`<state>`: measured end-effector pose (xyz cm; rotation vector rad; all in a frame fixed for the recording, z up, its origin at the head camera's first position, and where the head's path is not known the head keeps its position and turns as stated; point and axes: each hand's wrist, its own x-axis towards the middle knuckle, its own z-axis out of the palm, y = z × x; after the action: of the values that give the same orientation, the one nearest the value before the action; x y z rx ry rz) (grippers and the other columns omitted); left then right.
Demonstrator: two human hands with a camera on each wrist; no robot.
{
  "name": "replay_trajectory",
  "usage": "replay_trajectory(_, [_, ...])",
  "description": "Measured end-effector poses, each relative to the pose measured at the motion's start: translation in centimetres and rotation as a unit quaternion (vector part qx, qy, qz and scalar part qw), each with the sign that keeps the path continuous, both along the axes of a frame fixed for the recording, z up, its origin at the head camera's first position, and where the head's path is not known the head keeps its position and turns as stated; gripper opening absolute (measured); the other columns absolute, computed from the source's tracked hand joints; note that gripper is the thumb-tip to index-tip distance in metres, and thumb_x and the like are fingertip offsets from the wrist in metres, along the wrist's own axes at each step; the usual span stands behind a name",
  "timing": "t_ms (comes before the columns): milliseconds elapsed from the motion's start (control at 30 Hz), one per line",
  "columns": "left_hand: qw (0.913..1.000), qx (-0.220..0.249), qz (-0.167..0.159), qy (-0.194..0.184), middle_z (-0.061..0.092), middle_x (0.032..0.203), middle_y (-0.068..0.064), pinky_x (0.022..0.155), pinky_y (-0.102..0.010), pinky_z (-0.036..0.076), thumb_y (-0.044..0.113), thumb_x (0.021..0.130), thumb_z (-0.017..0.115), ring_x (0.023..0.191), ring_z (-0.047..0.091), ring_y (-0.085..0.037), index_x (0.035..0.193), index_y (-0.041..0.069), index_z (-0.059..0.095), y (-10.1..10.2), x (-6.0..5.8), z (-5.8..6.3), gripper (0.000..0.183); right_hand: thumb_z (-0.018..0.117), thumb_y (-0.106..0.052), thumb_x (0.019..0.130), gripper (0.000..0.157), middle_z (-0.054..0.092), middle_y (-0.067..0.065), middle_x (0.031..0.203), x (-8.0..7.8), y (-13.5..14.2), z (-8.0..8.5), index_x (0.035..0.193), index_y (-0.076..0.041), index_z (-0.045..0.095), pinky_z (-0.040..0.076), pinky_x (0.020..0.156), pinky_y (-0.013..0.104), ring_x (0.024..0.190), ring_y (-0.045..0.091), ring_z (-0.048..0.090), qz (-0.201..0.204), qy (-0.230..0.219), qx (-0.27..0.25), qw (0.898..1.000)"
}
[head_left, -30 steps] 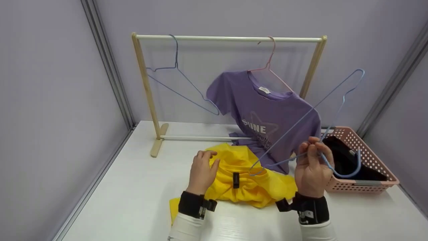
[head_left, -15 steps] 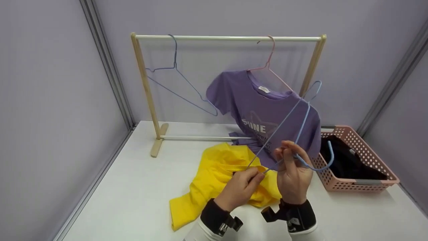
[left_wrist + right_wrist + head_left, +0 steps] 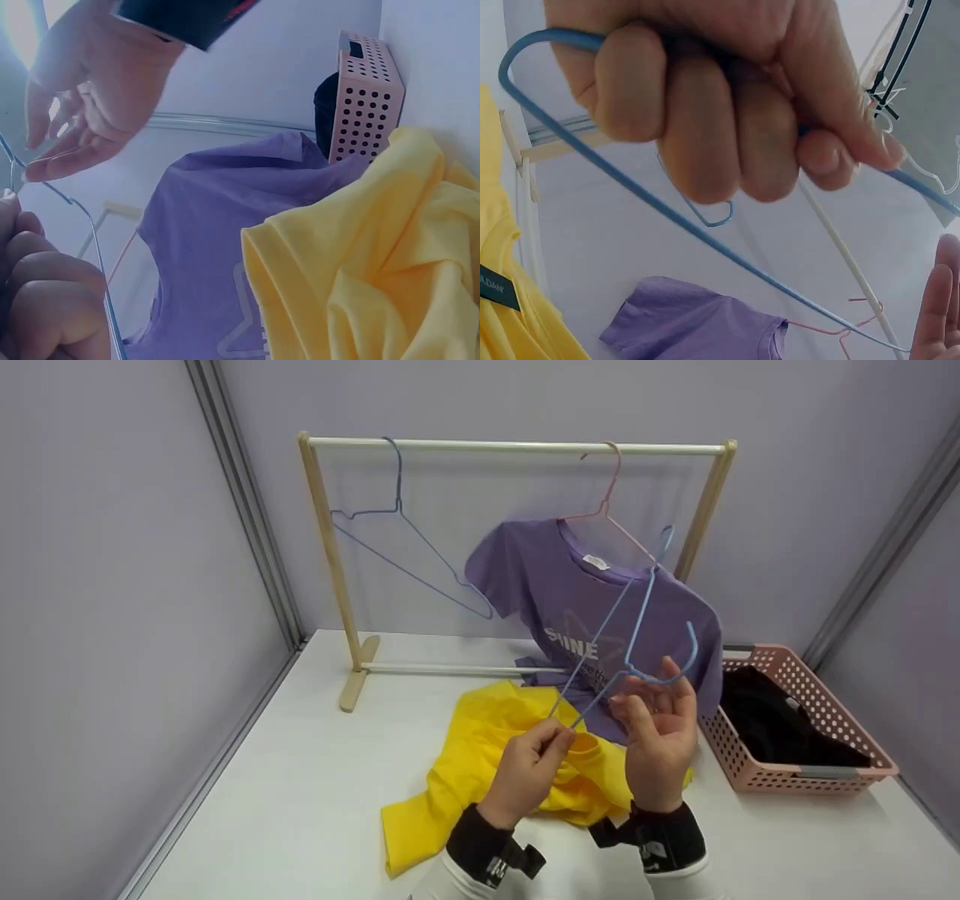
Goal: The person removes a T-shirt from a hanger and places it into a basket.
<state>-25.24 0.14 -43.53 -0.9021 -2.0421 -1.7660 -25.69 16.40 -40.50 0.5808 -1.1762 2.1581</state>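
One of two blue hangers (image 3: 640, 615) clamped in left hand (image 3: 526, 771), right hand (image 3: 660, 742) unclenched.

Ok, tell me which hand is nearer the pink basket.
Right. In the head view, the right hand is left of the pink basket, apart from it; the left hand is farther left, beyond the right hand.

We look forward and down from the head; wrist views (closer, tilted) share the held blue triangular wire hanger (image 3: 686, 223).

White sleeves (image 3: 688, 883); black wrist straps (image 3: 474, 834), pale markings (image 3: 654, 850); small black protruding mounts (image 3: 524, 860); bare fingers (image 3: 699, 131).
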Motion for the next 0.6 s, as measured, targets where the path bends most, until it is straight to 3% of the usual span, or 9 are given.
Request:
replay_trajectory(133, [0.9994, 0.029, 0.012, -0.012, 0.035, 0.067, -0.003, 0.057, -0.017, 0.027, 0.016, 0.108, 0.053, 0.058, 0.032, 0.0, 0.086, 0.004, 0.058, -0.2, 0.1, 0.3, 0.025, 0.054, 0.003, 0.103, 0.034, 0.062, 0.009, 0.111, -1.4, 0.4, -1.3, 0.136, 0.0, 0.046, 0.058, 0.079, 0.021, 0.088, 0.014, 0.066, -0.07, -0.085, 0.082, 0.991])
replay_trajectory(200, [0.9989, 0.039, 0.022, -0.014, 0.036, 0.067, -0.003, 0.057, -0.017, 0.027, 0.015, 0.108, 0.053, 0.057, 0.032, -0.001, 0.087, 0.003, 0.058, -0.3, 0.1, 0.4, 0.025, 0.056, -0.001, 0.103, 0.039, 0.061, 0.011, 0.119, -2.4, 0.6, -2.3, 0.14, 0.001, 0.044, 0.056, 0.084, 0.02, 0.097, 0.014, 0.066, -0.103, -0.135, 0.164, 0.972])
replay_trajectory(267, [0.9983, 0.046, 0.034, -0.014, 0.036, 0.067, -0.002, 0.057, -0.017, 0.027, 0.013, 0.108, 0.053, 0.057, 0.032, -0.001, 0.087, 0.003, 0.059, -0.4, 0.0, 0.5, 0.024, 0.061, -0.004, 0.102, 0.053, 0.055, 0.016, 0.135, -3.4, 0.7, -3.4, 0.149, 0.0, 0.037, 0.054, 0.099, 0.028, 0.115, 0.019, 0.063, -0.117, -0.164, 0.254, 0.946])
replay_trajectory(333, [0.9976, 0.051, 0.045, -0.016, 0.036, 0.068, -0.001, 0.057, -0.017, 0.027, 0.012, 0.108, 0.053, 0.058, 0.032, -0.001, 0.088, 0.001, 0.059, -0.4, 0.0, 0.6, 0.023, 0.069, -0.01, 0.099, 0.073, 0.043, 0.021, 0.152, -4.3, 0.8, -4.5, 0.158, -0.003, 0.027, 0.044, 0.115, 0.042, 0.135, 0.029, 0.05, -0.132, -0.174, 0.348, 0.912])
replay_trajectory(400, [0.9966, 0.056, 0.056, -0.022, 0.038, 0.069, 0.0, 0.058, -0.017, 0.028, 0.013, 0.108, 0.053, 0.059, 0.033, 0.0, 0.089, -0.002, 0.059, -0.5, 0.0, 0.6, 0.025, 0.078, -0.019, 0.094, 0.092, 0.025, 0.023, 0.164, -4.9, 0.8, -5.5, 0.163, -0.008, 0.019, 0.031, 0.121, 0.06, 0.148, 0.04, 0.032, -0.135, -0.179, 0.429, 0.875])
replay_trajectory(467, [0.9955, 0.064, 0.063, -0.031, 0.039, 0.07, 0.001, 0.058, -0.017, 0.029, 0.014, 0.109, 0.052, 0.059, 0.035, -0.001, 0.09, -0.004, 0.059, -0.5, 0.0, 0.7, 0.026, 0.085, -0.031, 0.087, 0.106, 0.01, 0.025, 0.169, -5.3, 0.8, -6.5, 0.165, -0.011, 0.015, 0.02, 0.119, 0.073, 0.152, 0.051, 0.016, -0.135, -0.183, 0.496, 0.838])
replay_trajectory(600, [0.9923, 0.092, 0.065, -0.053, 0.043, 0.067, 0.002, 0.053, -0.017, 0.032, 0.015, 0.11, 0.05, 0.055, 0.037, -0.001, 0.093, -0.003, 0.061, -0.5, 0.2, 1.0, 0.027, 0.089, -0.052, 0.076, 0.121, -0.005, 0.027, 0.17, -5.9, 0.8, -8.2, 0.166, -0.019, 0.015, 0.012, 0.112, 0.084, 0.15, 0.063, 0.009, -0.114, -0.218, 0.605, 0.757])
